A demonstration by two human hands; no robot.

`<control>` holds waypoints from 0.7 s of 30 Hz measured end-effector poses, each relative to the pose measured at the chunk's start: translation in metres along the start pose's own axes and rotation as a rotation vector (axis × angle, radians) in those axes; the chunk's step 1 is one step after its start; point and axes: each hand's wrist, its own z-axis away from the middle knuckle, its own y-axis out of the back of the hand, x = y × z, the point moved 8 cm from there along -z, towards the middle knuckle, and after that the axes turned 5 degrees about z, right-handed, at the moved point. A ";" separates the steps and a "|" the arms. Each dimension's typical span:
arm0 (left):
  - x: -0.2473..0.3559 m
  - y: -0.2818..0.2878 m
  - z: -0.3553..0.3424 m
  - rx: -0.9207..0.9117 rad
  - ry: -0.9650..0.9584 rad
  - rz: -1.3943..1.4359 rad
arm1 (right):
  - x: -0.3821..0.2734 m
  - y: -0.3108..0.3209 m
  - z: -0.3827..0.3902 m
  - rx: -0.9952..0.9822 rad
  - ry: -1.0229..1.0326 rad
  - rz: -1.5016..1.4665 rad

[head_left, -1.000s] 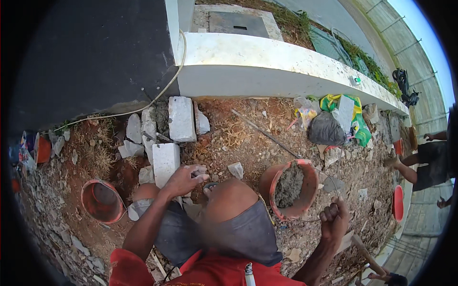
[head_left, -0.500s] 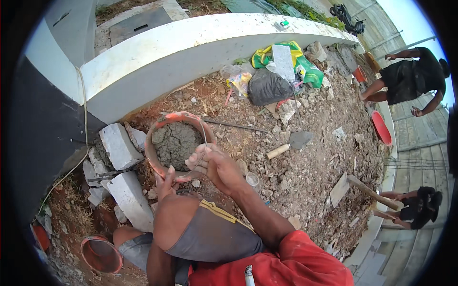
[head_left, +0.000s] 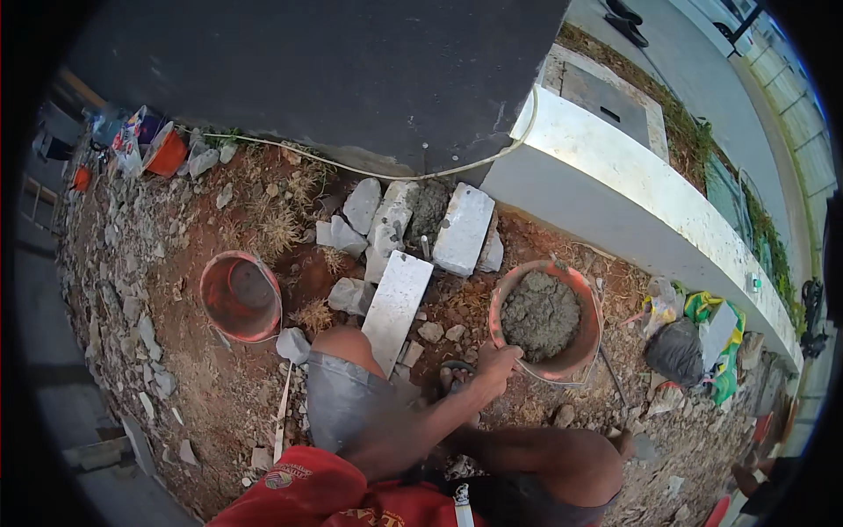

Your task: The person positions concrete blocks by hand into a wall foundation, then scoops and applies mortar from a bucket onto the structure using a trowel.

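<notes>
1. The orange-red bucket (head_left: 591, 316) sits on the soil, right of the white blocks (head_left: 465, 230); my left grip (head_left: 497, 362) is clenched on its near-left rim.
2. Lumpy grey mortar (head_left: 540, 314) fills much of it; the wire handle (head_left: 564, 384) hangs on the near side.
3. What seems to be my right grip (head_left: 623, 443) shows just past a knee; I cannot tell its state.
4. A mortar patch (head_left: 428, 209) lies between blocks near the dark wall (head_left: 351, 79): some laying looks done, with plenty of mortar left, I judge.
5. Leftward, a second bucket (head_left: 213, 292) shows only grey residue.
</notes>
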 end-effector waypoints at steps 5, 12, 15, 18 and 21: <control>0.052 -0.010 0.031 0.026 -0.046 0.211 | -0.097 -0.013 0.030 0.131 0.399 0.962; 0.090 0.027 0.171 0.399 0.023 0.460 | -0.184 -0.060 0.106 -0.176 0.946 1.561; 0.100 0.042 0.252 0.503 0.024 0.579 | -0.205 -0.089 0.189 -0.425 1.716 1.195; 0.120 0.063 0.338 0.663 0.049 0.609 | -0.183 -0.067 0.165 -0.278 0.222 0.662; 0.158 0.080 0.411 0.754 0.005 0.646 | -0.208 -0.106 0.253 -0.581 0.272 0.965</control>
